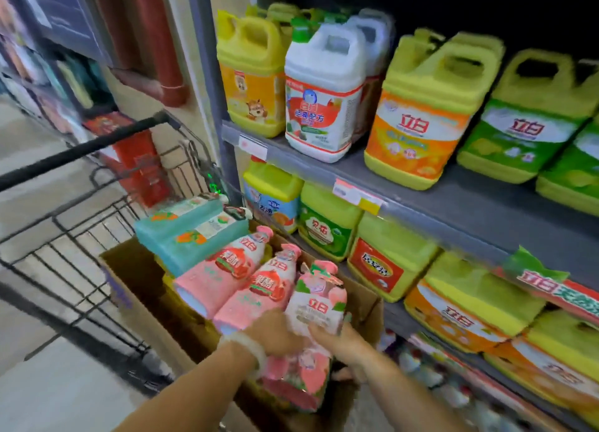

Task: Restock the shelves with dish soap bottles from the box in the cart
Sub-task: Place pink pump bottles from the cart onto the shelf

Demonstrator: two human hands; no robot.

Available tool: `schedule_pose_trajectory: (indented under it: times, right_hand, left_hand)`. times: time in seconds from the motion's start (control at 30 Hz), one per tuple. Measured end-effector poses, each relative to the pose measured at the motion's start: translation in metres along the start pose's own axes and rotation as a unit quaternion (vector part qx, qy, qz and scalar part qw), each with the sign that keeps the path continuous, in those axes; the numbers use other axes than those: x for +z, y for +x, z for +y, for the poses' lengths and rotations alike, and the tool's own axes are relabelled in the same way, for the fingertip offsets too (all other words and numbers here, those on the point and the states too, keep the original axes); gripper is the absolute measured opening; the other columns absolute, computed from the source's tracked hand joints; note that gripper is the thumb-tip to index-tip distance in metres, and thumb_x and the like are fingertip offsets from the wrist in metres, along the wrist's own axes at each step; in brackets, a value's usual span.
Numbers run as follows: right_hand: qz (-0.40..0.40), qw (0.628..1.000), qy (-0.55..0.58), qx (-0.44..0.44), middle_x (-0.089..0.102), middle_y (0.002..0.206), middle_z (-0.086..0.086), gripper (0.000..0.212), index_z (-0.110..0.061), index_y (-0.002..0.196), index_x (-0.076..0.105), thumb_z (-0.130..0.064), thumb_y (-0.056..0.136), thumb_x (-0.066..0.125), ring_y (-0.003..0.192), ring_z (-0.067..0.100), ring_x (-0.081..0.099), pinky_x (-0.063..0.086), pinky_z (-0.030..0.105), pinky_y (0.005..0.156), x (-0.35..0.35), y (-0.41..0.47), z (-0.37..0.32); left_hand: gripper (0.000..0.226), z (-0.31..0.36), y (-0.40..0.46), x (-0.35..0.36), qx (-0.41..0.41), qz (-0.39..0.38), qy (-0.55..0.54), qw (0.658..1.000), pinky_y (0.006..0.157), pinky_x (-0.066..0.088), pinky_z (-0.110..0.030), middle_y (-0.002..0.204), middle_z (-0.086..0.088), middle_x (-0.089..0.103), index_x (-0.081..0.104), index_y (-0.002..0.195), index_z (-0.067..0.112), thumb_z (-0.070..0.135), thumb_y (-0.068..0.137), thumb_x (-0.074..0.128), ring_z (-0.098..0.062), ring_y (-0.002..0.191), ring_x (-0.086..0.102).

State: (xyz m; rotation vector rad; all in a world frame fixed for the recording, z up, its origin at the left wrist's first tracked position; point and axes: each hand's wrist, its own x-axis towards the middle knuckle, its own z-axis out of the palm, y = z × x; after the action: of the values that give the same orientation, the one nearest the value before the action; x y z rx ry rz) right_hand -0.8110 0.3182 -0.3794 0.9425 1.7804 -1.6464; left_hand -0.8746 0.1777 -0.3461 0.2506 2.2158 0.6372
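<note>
A cardboard box [136,289] sits in a black wire cart [64,237] beside the shelves. It holds two pink dish soap bottles [227,269] lying flat, two teal bottles [191,233] behind them, and a pink-and-white peach-label bottle [319,305] standing upright at the box's right end. My left hand [275,334], with a pale bracelet at the wrist, grips the lower left of that upright bottle. My right hand [337,341] grips its lower right side. Another pink pack [298,379] lies under my wrists, partly hidden.
The grey shelves [453,198] on the right carry large yellow, green and white detergent jugs [421,113] in rows, with price tags on the edges. The lower shelf jugs [389,256] stand close to the box. The aisle floor runs off to the left.
</note>
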Motion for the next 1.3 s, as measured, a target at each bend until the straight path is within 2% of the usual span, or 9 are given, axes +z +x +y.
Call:
schedule_pose_trajectory:
  times: [0.13,0.3,0.47,0.57,0.7,0.9,0.97,1.13,1.3]
  right_hand:
    - [0.011,0.997,0.067,0.034,0.069,0.09,-0.001,0.026,-0.021,0.102,0.064,-0.033,0.081,0.072,0.081,0.017,0.064,0.048,0.033,0.069,0.005,0.006,-0.002]
    - [0.043,0.986,0.161,0.005,0.071,0.079,0.002,0.011,-0.015,0.089,0.069,-0.013,0.08,0.073,0.064,0.012,0.067,0.047,0.02,0.054,0.006,0.01,0.013]
    - [0.095,0.965,0.245,0.003,0.074,0.095,0.011,0.042,-0.009,0.099,0.068,-0.016,0.062,0.087,0.087,0.027,0.07,0.056,0.038,0.071,0.011,-0.003,0.028]
    - [0.127,0.947,0.292,-0.035,0.073,0.099,0.012,0.057,-0.003,0.111,0.063,-0.007,0.059,0.087,0.089,0.028,0.07,0.057,0.041,0.074,-0.001,-0.016,0.037]
    - [0.161,0.924,0.32,-0.132,0.073,0.097,0.009,0.039,-0.008,0.107,0.065,-0.003,0.07,0.079,0.078,0.021,0.071,0.055,0.027,0.058,-0.031,-0.062,0.041]
    - [0.248,0.883,0.305,-0.257,0.073,0.101,0.008,0.045,-0.013,0.103,0.062,0.0,0.064,0.082,0.089,0.022,0.071,0.058,0.035,0.076,-0.1,-0.164,0.069]
    - [0.293,0.862,0.306,-0.278,0.071,0.101,0.006,0.054,-0.011,0.109,0.056,0.002,0.064,0.082,0.09,0.02,0.069,0.058,0.037,0.078,-0.128,-0.206,0.097]
    - [0.358,0.829,0.303,-0.305,0.07,0.101,0.004,0.063,-0.009,0.116,0.051,0.004,0.062,0.082,0.089,0.017,0.069,0.059,0.032,0.075,-0.184,-0.293,0.179]
    - [0.435,0.795,0.292,-0.307,0.066,0.089,-0.007,0.056,-0.015,0.109,0.049,0.009,0.066,0.077,0.065,-0.008,0.065,0.052,0.012,0.056,-0.237,-0.379,0.286]
  left_hand:
    - [0.049,-0.012,0.031,0.003,-0.005,-0.042,-0.027,0.999,0.082,0.058,-0.037,0.1,-0.003,0.072,0.068,0.103,0.011,0.024,0.058,0.084,-0.018,0.091,0.069]
    - [0.1,-0.042,0.078,0.029,0.016,-0.066,-0.065,0.996,0.074,0.06,-0.037,0.102,0.001,0.068,0.059,0.111,0.016,0.039,0.016,0.081,-0.017,0.094,0.067]
    - [0.099,-0.013,0.043,0.017,0.027,-0.064,-0.145,0.987,0.075,0.059,-0.036,0.099,0.002,0.068,0.043,0.128,0.01,0.02,0.038,0.083,-0.016,0.095,0.066]
    - [0.062,0.016,0.02,0.016,0.043,-0.045,-0.158,0.985,0.063,0.053,-0.022,0.096,-0.001,0.062,0.041,0.116,0.006,0.0,0.067,0.079,-0.013,0.085,0.06]
    - [0.089,0.059,-0.01,0.019,0.105,-0.033,-0.181,0.977,0.082,0.055,-0.039,0.114,-0.007,0.063,0.041,0.126,0.011,0.003,0.051,0.088,-0.025,0.102,0.063]
    - [0.073,0.146,-0.078,0.057,0.241,-0.07,-0.15,0.956,0.09,0.053,-0.049,0.104,-0.012,0.072,0.064,0.105,0.007,0.004,0.037,0.091,-0.027,0.097,0.068]
    - [0.084,0.178,-0.109,0.091,0.285,-0.064,-0.129,0.948,0.088,0.055,-0.046,0.101,-0.005,0.072,0.06,0.106,0.01,0.016,0.028,0.092,-0.022,0.095,0.069]
    - [0.087,0.232,-0.171,0.191,0.33,-0.069,-0.12,0.934,0.081,0.055,-0.037,0.099,0.0,0.065,0.041,0.116,0.017,-0.005,0.047,0.089,-0.02,0.094,0.063]
    - [0.09,0.287,-0.222,0.317,0.376,-0.138,-0.1,0.911,0.085,0.055,-0.043,0.104,-0.007,0.066,0.041,0.116,0.013,-0.005,0.043,0.091,-0.022,0.095,0.065]
